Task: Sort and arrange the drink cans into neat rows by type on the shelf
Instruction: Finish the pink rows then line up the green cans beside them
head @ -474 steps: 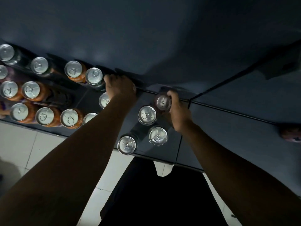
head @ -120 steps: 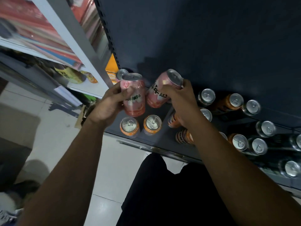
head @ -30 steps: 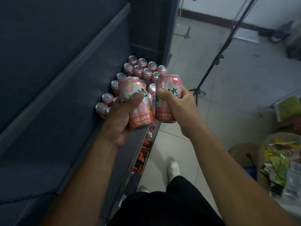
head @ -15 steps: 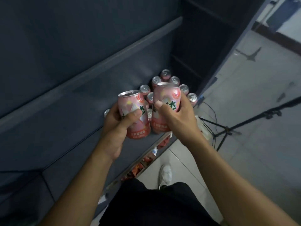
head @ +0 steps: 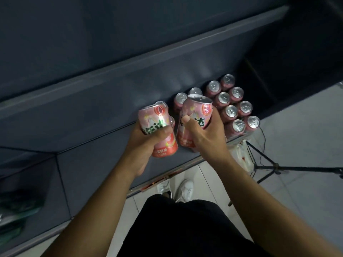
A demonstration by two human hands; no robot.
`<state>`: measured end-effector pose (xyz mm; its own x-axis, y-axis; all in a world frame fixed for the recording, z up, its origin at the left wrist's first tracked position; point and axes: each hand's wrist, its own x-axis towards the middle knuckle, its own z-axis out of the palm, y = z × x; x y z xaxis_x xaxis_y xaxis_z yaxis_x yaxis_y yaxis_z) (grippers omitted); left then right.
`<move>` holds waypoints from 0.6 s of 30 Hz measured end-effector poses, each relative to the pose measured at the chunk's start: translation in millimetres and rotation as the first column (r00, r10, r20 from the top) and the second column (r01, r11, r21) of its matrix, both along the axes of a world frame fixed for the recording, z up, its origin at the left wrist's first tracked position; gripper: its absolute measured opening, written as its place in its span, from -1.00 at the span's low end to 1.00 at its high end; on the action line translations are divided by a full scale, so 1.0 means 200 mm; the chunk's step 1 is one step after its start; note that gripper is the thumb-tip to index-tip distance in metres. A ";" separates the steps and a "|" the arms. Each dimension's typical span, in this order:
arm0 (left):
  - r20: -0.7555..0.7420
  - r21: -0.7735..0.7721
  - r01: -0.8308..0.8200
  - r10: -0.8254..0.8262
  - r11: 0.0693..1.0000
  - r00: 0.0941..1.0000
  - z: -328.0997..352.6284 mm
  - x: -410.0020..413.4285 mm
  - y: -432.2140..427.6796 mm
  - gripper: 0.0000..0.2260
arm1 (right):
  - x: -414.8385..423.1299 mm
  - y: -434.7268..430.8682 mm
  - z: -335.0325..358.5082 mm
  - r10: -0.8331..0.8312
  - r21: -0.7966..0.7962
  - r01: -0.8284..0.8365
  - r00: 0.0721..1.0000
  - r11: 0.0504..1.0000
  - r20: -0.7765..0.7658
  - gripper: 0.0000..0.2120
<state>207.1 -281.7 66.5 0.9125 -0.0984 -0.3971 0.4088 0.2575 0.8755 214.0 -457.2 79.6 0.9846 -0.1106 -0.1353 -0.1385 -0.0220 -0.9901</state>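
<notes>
2 held cans (head: pixel 159 132) left of can rows (head: pixel 233 106) on shelf (head: pixel 92 164)

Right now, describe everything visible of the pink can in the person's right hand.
The pink metal drink can has a silver lid with pull tab, a red emblem near the rim and green-and-white lettering. It leans, held over the dark grey shelf in the grip of the right hand, thumb across its front, beside standing pink cans.

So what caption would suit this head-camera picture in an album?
Left hand grips one pink can, right hand a second pink can, over the dark shelf beside rows of matching cans.
</notes>
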 end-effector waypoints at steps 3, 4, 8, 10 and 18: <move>-0.018 0.026 -0.009 0.009 1.000 1.000 -0.07 0.03 0.03 -0.37 | 0.04 0.04 -0.08 0.026 -0.020 -0.026 0.999 0.999 -0.019 -0.79; -0.021 0.051 -0.013 0.014 0.999 1.000 -0.10 0.04 0.05 -0.37 | 0.06 0.05 -0.11 0.030 -0.032 -0.031 0.999 0.999 -0.021 -0.78; -0.034 0.120 -0.064 0.068 0.991 0.997 -0.20 0.02 0.09 -0.52 | 0.10 0.10 -0.24 0.054 -0.049 -0.057 0.997 0.997 -0.059 -0.66; -0.059 0.161 -0.109 0.120 0.981 0.991 -0.27 0.00 0.10 -0.45 | 0.12 0.11 -0.31 0.083 -0.038 -0.088 0.991 0.995 -0.101 -0.63; -0.203 0.289 -0.200 0.264 0.936 0.943 -0.49 -0.07 0.08 -0.29 | 0.18 0.09 -0.48 0.267 0.044 -0.267 0.910 0.963 -0.316 -0.82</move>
<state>192.9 -265.3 -31.4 0.7742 0.2414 -0.5851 0.5672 0.1457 0.8106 250.7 -438.2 -17.1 0.8833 0.1506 -0.4440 -0.4329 -0.1016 -0.8957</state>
